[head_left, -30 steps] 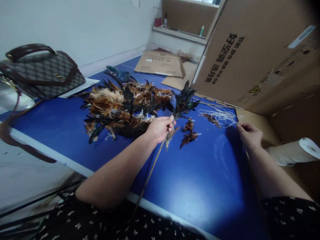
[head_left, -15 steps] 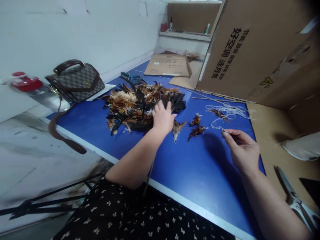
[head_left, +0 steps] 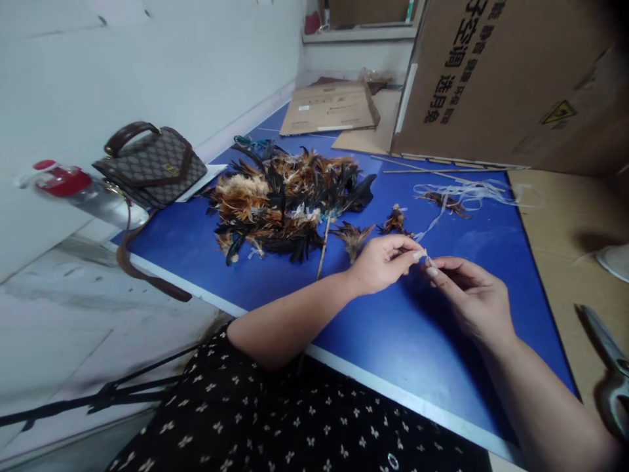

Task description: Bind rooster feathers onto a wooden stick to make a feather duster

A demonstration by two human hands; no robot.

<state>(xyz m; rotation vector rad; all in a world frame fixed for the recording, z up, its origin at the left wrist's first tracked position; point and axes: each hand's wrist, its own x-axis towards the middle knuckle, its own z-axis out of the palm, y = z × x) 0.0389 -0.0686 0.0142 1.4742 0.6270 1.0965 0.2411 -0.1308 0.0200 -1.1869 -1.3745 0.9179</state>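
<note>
White string [head_left: 455,191]: thin, loosely tangled
Left fingers [head_left: 405,262]: clamped on string
Right fingers [head_left: 446,282]: clamped likewise
Pinched stretch: blurred, partly hidden

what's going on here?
A person at a blue table is pinching white string between the fingertips of both hands, left hand and right hand close together. The string trails back to a loose tangle. Neither hand is holding feathers: a big feather heap lies to the left, with a stick running from it under the left forearm. Scissors lie on cardboard at the right.
</note>
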